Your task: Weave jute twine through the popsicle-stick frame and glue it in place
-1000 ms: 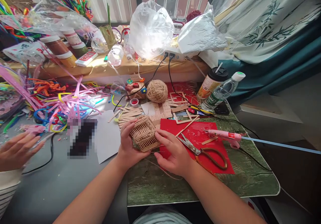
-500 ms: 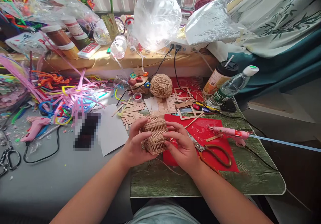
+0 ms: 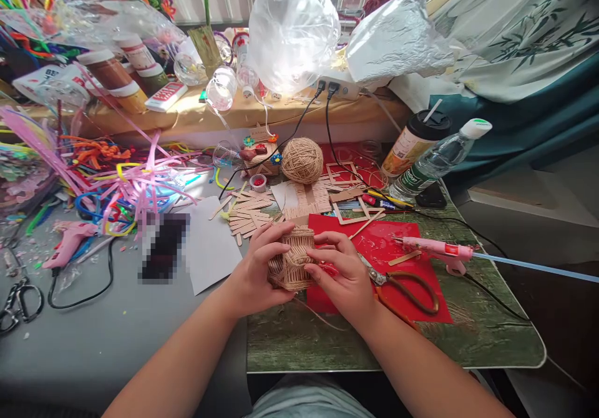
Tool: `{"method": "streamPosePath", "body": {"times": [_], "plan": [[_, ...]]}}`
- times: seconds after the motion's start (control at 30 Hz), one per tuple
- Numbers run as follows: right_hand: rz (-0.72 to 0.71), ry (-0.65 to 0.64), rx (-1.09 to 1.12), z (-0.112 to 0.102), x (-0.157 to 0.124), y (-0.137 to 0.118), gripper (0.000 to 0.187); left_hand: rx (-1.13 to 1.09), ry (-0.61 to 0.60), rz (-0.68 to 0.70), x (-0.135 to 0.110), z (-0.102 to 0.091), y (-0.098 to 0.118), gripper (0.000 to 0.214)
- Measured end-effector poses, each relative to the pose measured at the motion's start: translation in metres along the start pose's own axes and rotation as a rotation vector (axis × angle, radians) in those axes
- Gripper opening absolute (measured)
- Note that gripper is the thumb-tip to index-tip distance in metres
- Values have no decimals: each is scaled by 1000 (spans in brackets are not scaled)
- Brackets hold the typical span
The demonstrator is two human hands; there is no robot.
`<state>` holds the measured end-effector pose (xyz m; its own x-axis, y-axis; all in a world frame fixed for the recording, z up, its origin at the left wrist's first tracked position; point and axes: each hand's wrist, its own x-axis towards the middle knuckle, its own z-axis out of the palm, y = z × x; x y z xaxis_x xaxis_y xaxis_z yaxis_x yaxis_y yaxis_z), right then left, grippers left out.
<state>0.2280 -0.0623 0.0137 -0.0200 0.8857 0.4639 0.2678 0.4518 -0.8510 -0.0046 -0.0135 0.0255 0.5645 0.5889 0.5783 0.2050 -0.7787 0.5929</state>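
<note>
Between my two hands is a small box-shaped piece wound with twine (image 3: 297, 259), held above the edge of a red sheet (image 3: 425, 287). My left hand (image 3: 262, 268) wraps its left side, fingers over the top and thumb below. My right hand (image 3: 340, 271) pinches its right side with thumb and fingertips. A loose strand of twine trails beneath it on the green board. Scissors with orange-brown handles (image 3: 414, 290) lie on the red sheet beside my right hand, their blades partly hidden behind it. Beyond the hands sits a ball of twine (image 3: 302, 160).
A pink glue gun (image 3: 435, 247) with a long glue stick lies right. Wooden craft sticks (image 3: 250, 212) and stick frames (image 3: 349, 209) are spread behind my hands. A water bottle (image 3: 435, 162) and a lidded cup (image 3: 414, 140) stand back right. White paper (image 3: 213, 243) and another glue gun (image 3: 70, 243) lie left.
The twine-wound box has turned a little in my hands, showing its faces at a different angle. My left fingers have shifted slightly along its top. The view has moved slightly.
</note>
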Motion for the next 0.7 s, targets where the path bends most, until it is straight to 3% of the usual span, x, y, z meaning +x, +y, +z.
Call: {"method": "streamPosePath", "body": {"times": [0.17, 0.23, 0.33, 0.47, 0.6, 0.7], "plan": [[-46, -61, -33, 1, -2, 1, 46, 162, 57, 80, -2, 1, -7, 86], [33, -16, 72, 3, -3, 3, 58, 206, 72, 128, -3, 2, -8, 82], [177, -8, 281, 5, 0, 7, 65, 183, 1, 206, -5, 5, -5, 78], [175, -130, 375, 1, 6, 6, 40, 150, -8, 241, -8, 10, 1, 87], [96, -104, 408, -4, 8, 1, 24, 225, -10, 154, -8, 9, 0, 113], [67, -80, 402, -6, 8, 0, 20, 249, -71, 150, -6, 8, -4, 110]]}}
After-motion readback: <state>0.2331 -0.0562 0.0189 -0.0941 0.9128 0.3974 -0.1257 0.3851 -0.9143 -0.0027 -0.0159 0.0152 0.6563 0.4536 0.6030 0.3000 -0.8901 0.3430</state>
